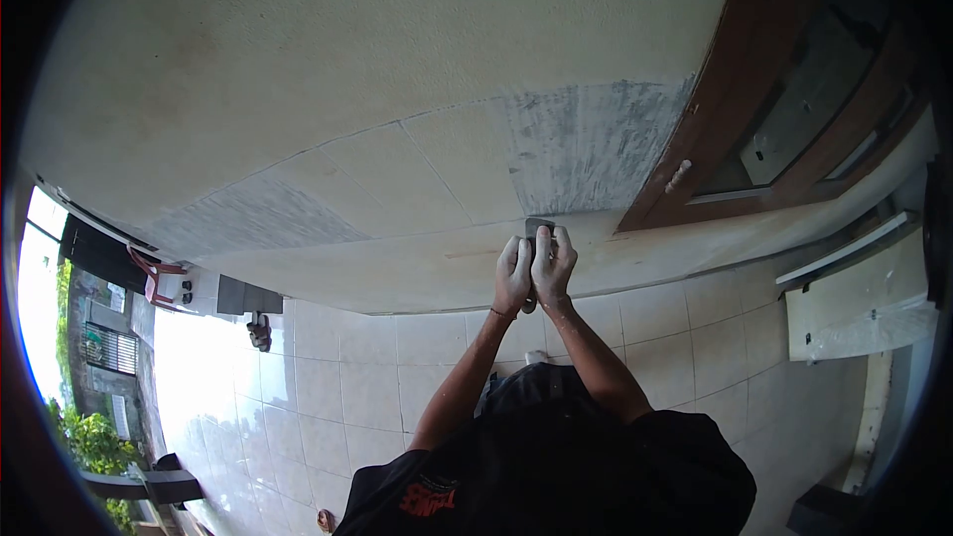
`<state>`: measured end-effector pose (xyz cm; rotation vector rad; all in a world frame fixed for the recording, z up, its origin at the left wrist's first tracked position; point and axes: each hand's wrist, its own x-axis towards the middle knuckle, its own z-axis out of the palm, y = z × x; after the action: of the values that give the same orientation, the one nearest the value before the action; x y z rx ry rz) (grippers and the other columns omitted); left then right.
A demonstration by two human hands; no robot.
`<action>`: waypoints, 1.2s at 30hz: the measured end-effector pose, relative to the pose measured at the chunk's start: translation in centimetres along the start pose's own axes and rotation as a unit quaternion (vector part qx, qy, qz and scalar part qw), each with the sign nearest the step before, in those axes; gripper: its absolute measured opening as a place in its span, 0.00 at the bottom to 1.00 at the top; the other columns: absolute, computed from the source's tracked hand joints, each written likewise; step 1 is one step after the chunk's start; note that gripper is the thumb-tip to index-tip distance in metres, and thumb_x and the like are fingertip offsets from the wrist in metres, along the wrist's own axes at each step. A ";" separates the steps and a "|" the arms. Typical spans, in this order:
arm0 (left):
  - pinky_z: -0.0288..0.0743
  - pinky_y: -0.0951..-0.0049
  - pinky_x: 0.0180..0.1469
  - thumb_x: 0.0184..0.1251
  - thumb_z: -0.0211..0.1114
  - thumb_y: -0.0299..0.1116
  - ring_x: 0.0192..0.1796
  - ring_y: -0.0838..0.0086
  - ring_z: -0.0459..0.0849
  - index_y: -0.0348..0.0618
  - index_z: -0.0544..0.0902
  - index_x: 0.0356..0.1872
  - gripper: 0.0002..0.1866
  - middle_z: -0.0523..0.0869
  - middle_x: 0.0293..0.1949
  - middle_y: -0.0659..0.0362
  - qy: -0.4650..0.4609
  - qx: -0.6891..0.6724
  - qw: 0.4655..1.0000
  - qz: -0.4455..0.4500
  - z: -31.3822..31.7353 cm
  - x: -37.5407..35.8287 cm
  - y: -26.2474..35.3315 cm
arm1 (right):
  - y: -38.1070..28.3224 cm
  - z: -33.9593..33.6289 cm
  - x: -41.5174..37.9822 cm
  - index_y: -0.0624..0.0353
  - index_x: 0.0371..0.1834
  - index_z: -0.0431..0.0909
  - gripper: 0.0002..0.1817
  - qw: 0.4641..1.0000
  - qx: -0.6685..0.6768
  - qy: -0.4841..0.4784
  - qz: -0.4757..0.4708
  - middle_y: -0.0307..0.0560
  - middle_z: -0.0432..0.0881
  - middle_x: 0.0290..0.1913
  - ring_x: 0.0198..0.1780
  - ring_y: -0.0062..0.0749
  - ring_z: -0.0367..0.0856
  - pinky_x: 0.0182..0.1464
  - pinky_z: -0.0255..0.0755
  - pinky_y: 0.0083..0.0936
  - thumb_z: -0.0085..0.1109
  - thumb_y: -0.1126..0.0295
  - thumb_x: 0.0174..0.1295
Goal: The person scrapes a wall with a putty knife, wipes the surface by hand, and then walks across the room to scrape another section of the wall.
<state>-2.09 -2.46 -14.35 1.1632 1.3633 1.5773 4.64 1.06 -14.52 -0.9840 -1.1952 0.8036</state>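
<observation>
Both my hands are raised together at the wall [427,164], fingers whitened with dust. My left hand [512,276] and my right hand [552,266] are closed side by side around a scraper [539,225]. Its dark flat blade points up at the wall, just below the bottom edge of a grey, streaky scraped patch [596,144]. Most of the handle is hidden by my fingers; its lower end shows between my wrists. Thin lines mark out rectangles across the wall, and a second roughened patch [263,216] lies farther left.
A brown door frame [685,154] borders the patch on the right. Pale floor tiles [367,347] run below the wall. At the right stands a white panel [859,313]; at the left are a reddish chair [154,273], a grey mat [248,298] and footwear [260,333].
</observation>
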 end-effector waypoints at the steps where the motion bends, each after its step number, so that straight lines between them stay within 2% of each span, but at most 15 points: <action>1: 0.67 0.76 0.35 0.80 0.49 0.35 0.33 0.83 0.67 0.38 0.70 0.30 0.15 0.71 0.26 0.64 0.010 0.000 1.000 0.004 -0.1 -0.1 -0.1 | -0.1 0.2 0.0 0.61 0.27 0.69 0.16 1.000 -0.005 0.000 -0.015 0.38 0.70 0.14 0.17 0.17 0.64 0.19 0.57 0.25 0.54 0.65 0.72; 8: 0.67 0.72 0.33 0.77 0.52 0.34 0.32 0.81 0.67 0.36 0.70 0.30 0.14 0.72 0.24 0.60 0.029 0.043 0.998 0.037 -0.4 -0.3 0.0 | 1.7 1.0 -0.5 0.60 0.25 0.67 0.18 1.000 0.016 0.021 -0.014 0.38 0.68 0.13 0.16 0.18 0.63 0.19 0.56 0.26 0.54 0.64 0.72; 13: 0.68 0.74 0.34 0.77 0.52 0.34 0.33 0.81 0.69 0.36 0.71 0.31 0.14 0.73 0.26 0.62 0.018 0.035 0.999 0.033 -0.5 0.5 0.6 | -0.8 1.1 0.6 0.60 0.25 0.66 0.18 1.000 0.009 0.023 -0.009 0.37 0.67 0.13 0.17 0.16 0.62 0.19 0.57 0.25 0.54 0.64 0.72; 17: 0.68 0.74 0.36 0.78 0.52 0.35 0.34 0.81 0.69 0.36 0.72 0.32 0.14 0.74 0.26 0.62 0.024 0.046 0.998 0.034 -0.6 -0.2 0.1 | 1.4 1.1 -0.3 0.61 0.25 0.67 0.17 0.999 0.026 0.024 0.007 0.37 0.68 0.14 0.18 0.16 0.63 0.20 0.59 0.24 0.54 0.65 0.72; 20: 0.68 0.74 0.35 0.78 0.51 0.35 0.34 0.81 0.69 0.36 0.72 0.31 0.15 0.73 0.26 0.63 0.024 0.049 0.998 0.041 -0.6 0.3 -0.3 | 0.6 1.5 0.2 0.62 0.26 0.68 0.17 0.998 0.053 0.024 0.021 0.37 0.70 0.16 0.20 0.16 0.64 0.21 0.60 0.23 0.54 0.65 0.72; 22: 0.67 0.74 0.35 0.78 0.51 0.35 0.33 0.82 0.68 0.36 0.71 0.30 0.15 0.72 0.26 0.64 0.011 0.037 0.999 0.032 -0.7 0.9 2.7 | -3.0 1.3 1.1 0.62 0.26 0.68 0.17 0.997 0.062 0.018 0.046 0.37 0.71 0.17 0.21 0.15 0.65 0.22 0.61 0.22 0.54 0.65 0.72; 24: 0.67 0.74 0.35 0.79 0.51 0.35 0.33 0.82 0.68 0.36 0.71 0.30 0.15 0.71 0.26 0.64 0.002 0.007 1.000 0.025 -0.5 1.6 4.9 | -3.7 1.5 1.5 0.62 0.26 0.68 0.17 0.996 0.080 0.022 0.029 0.36 0.71 0.17 0.21 0.14 0.65 0.22 0.60 0.22 0.54 0.65 0.72; 26: 0.67 0.74 0.34 0.78 0.51 0.34 0.33 0.82 0.67 0.35 0.71 0.30 0.15 0.71 0.25 0.63 0.014 0.029 0.999 0.030 -0.4 1.5 4.1 | -4.2 1.9 1.9 0.61 0.26 0.68 0.17 0.994 0.102 0.027 0.028 0.35 0.70 0.17 0.21 0.14 0.65 0.21 0.59 0.22 0.54 0.66 0.73; 28: 0.67 0.72 0.34 0.77 0.52 0.34 0.32 0.80 0.67 0.34 0.72 0.31 0.14 0.71 0.24 0.59 0.033 0.044 0.997 0.046 -0.4 0.4 2.0 | -1.0 1.1 0.4 0.61 0.25 0.68 0.17 0.998 0.045 0.017 0.028 0.34 0.70 0.16 0.20 0.13 0.64 0.21 0.58 0.22 0.54 0.65 0.73; 29: 0.66 0.73 0.34 0.77 0.52 0.34 0.32 0.80 0.67 0.34 0.72 0.31 0.14 0.72 0.24 0.58 0.033 0.053 0.998 0.025 -0.6 0.0 -0.4 | 0.8 1.0 -0.4 0.60 0.25 0.68 0.17 0.999 0.037 0.020 0.027 0.34 0.70 0.16 0.20 0.12 0.63 0.21 0.57 0.22 0.54 0.65 0.73; 30: 0.66 0.73 0.34 0.77 0.52 0.34 0.33 0.81 0.67 0.35 0.71 0.31 0.14 0.71 0.25 0.60 0.034 0.046 0.998 0.035 -0.5 0.4 -0.1 | 1.8 1.1 -0.6 0.60 0.25 0.68 0.17 0.999 0.029 0.023 0.027 0.33 0.70 0.16 0.20 0.12 0.63 0.21 0.57 0.21 0.54 0.65 0.73; 33: 0.65 0.74 0.34 0.78 0.52 0.34 0.34 0.82 0.65 0.37 0.69 0.30 0.15 0.69 0.26 0.63 0.029 0.046 0.997 0.045 -0.6 0.9 3.2 | -3.7 2.0 1.6 0.60 0.24 0.68 0.17 0.997 0.068 0.028 0.009 0.32 0.69 0.15 0.20 0.11 0.62 0.20 0.55 0.21 0.55 0.65 0.72; 34: 0.64 0.75 0.34 0.77 0.52 0.33 0.33 0.82 0.65 0.37 0.69 0.30 0.14 0.68 0.26 0.64 0.022 0.003 0.999 0.038 -0.3 1.3 5.2 | -5.1 2.0 2.1 0.60 0.24 0.67 0.17 0.996 0.080 0.023 0.012 0.32 0.69 0.15 0.20 0.11 0.62 0.20 0.54 0.21 0.55 0.66 0.72; 36: 0.64 0.75 0.33 0.77 0.52 0.33 0.33 0.82 0.65 0.37 0.69 0.29 0.14 0.68 0.25 0.63 0.010 -0.019 0.999 0.028 -0.5 2.1 5.8 | -5.5 1.9 2.9 0.60 0.24 0.68 0.17 0.998 0.058 0.014 0.002 0.33 0.69 0.15 0.20 0.11 0.62 0.20 0.55 0.21 0.55 0.67 0.72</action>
<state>-3.02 -1.64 -8.30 1.1737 1.3181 1.6509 3.38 1.94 -8.25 -0.8998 -1.1115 0.8500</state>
